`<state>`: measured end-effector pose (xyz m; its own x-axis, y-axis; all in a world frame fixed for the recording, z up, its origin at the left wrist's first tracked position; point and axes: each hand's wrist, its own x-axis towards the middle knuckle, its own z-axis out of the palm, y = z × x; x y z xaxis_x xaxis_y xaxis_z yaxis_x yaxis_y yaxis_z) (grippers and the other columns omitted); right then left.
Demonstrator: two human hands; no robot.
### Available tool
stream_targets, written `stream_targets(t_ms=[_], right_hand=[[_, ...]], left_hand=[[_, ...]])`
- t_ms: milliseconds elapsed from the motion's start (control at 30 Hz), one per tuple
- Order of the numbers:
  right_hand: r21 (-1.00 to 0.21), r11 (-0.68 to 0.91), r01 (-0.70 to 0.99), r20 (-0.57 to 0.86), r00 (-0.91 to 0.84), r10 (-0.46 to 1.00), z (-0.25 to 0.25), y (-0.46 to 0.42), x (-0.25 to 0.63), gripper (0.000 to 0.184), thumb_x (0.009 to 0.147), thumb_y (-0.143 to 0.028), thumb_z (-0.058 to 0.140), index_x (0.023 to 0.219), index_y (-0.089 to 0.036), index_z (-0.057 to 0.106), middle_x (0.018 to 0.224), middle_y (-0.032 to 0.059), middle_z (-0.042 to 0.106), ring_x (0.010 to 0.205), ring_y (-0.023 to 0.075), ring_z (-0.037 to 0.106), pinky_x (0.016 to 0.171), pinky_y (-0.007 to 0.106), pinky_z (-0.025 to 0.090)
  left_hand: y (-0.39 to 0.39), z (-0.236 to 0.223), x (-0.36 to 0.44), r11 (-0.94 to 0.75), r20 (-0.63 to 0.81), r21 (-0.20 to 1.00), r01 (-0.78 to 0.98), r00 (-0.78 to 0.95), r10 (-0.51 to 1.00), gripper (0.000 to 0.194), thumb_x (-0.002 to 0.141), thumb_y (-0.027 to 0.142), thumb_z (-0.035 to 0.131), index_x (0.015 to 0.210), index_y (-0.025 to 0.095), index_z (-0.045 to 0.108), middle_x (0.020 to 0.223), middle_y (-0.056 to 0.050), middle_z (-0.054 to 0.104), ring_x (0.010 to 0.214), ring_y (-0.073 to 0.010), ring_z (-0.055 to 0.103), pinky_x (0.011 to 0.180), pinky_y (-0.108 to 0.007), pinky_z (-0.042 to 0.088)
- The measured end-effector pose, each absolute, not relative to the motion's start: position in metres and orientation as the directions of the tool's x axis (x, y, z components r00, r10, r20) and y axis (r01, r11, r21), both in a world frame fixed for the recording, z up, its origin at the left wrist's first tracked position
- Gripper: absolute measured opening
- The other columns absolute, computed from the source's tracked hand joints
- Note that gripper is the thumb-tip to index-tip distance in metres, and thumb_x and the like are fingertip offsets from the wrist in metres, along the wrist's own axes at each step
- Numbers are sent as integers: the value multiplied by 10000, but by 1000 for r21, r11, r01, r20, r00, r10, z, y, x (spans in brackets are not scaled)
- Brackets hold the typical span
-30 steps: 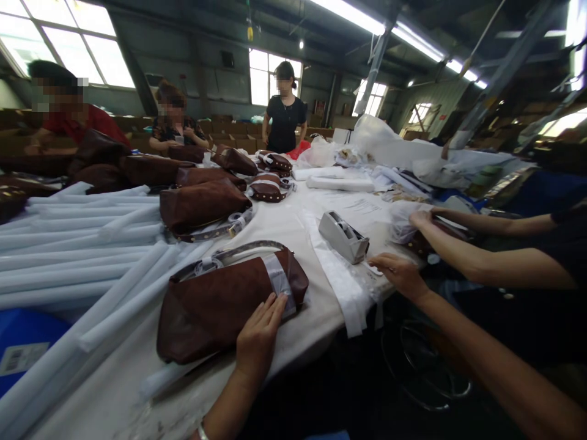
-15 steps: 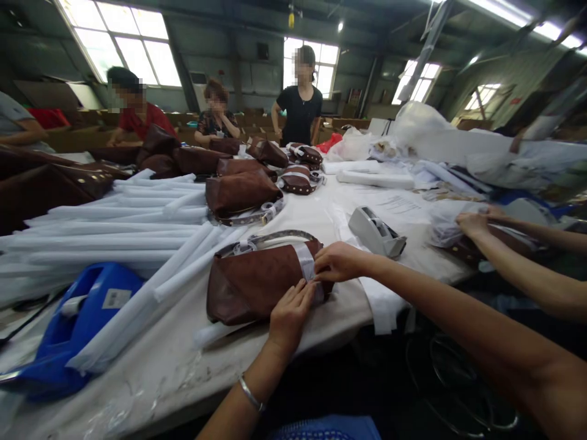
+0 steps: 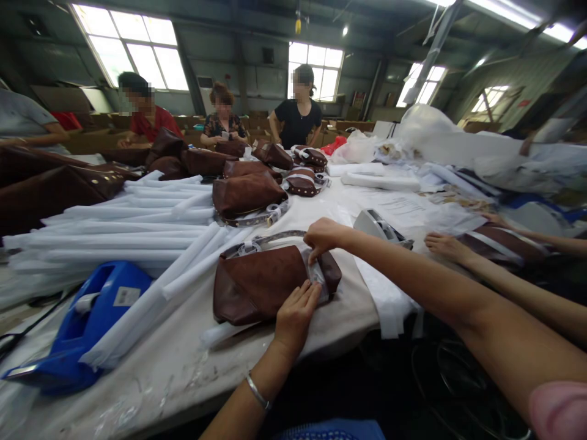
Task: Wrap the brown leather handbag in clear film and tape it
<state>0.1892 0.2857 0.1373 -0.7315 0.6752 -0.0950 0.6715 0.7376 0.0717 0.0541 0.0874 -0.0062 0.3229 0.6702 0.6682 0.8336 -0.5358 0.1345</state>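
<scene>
A brown leather bag [image 3: 261,284] lies on the white-covered table [image 3: 183,360] in front of me, with a pale wrapping band [image 3: 316,278] around its right end. My left hand [image 3: 296,315] lies flat on the bag's near edge beside the band, fingers stretched out. My right hand [image 3: 323,235] is closed in a pinch on the top of the band at the bag's far edge. A strap with a wrapped buckle [image 3: 250,247] curls behind the bag.
A grey tape dispenser [image 3: 378,226] sits just right of my right arm. Rolled white paper tubes [image 3: 128,232] and a blue dispenser [image 3: 87,318] lie to the left. More brown bags [image 3: 247,192] lie beyond. A co-worker's hands [image 3: 447,247] work at the right; several people stand at the far end.
My right hand came from beside the tape dispenser to the bag and now pinches the band at its far edge. My left hand stayed on the bag's near edge.
</scene>
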Motion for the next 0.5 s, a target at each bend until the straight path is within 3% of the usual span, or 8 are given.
stream_targets(t_ms=[100,167,233,300,400,500], right_hand=[[21,522,853,102,-521,847,147,303,199,196,764,-398,807,738,-212,754,811,92,753,871,257,689,744,319,446],[-12,480,877,218,-466,857,142,295,201,208,915,-355,647,993,-196,755,1014,128,751,980,269,679,820,354,478],[-56,514,856,293,-479,828,123,272,197,328,992,-363,514,1236,-204,666,1217,117,699,1106,245,645,925,361,483],[-113,620,776,338,-557,759,96,243,190,403,1007,-395,480,1356,-220,580,1347,85,635,1219,221,589,1034,358,450],[-201,713,672,391,-612,687,58,212,183,438,1017,-405,446,1390,-204,555,1423,86,579,1317,249,519,1136,434,373],[-234,704,671,389,-599,700,42,207,183,454,1029,-413,402,1399,-196,549,1436,90,567,1342,265,497,1155,473,348]], left_hand=[[87,-7,53,-541,676,140,829,319,664,503,919,-4,463,1374,195,537,1339,-11,647,1257,-164,592,1069,-318,520],[87,-6,53,-544,676,149,826,316,665,504,919,0,470,1380,195,530,1345,-3,643,1258,-164,591,1069,-318,521],[87,-6,54,-543,671,167,823,309,674,498,921,8,476,1382,191,528,1340,-5,647,1256,-166,594,1070,-319,520],[87,-4,56,-541,663,191,819,298,687,470,928,29,488,1366,189,544,1331,-14,655,1256,-169,595,1081,-327,512],[82,1,54,-574,629,209,792,341,698,415,936,73,509,1327,193,577,1342,-23,649,1286,-175,572,1103,-358,493],[69,15,36,-637,581,179,750,442,684,378,950,109,506,1308,202,587,1314,-15,669,1241,-156,607,1093,-353,495]])
